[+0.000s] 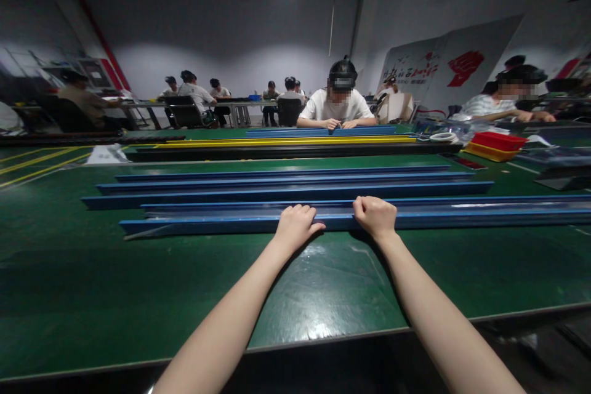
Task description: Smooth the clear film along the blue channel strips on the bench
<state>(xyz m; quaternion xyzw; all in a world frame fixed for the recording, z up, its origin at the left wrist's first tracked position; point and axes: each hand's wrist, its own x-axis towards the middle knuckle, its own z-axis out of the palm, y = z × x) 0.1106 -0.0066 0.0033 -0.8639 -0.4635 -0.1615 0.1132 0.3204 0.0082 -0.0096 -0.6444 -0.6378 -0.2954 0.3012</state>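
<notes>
Both my arms reach forward over a green table (138, 295). My left hand (295, 225) and my right hand (375, 217) are curled over the near edge of a long blue rail (207, 225) that lies crosswise in front of me. The fingers of both hands are closed around that rail's top. The two hands sit side by side, a short gap between them. Several more long blue rails (286, 188) lie parallel just behind it.
Farther back lie yellow and black rails (286, 143) and another blue rail (318, 132). A person in a white shirt (337, 108) sits opposite. Red and yellow trays (496, 144) stand at the right. More people sit at tables behind.
</notes>
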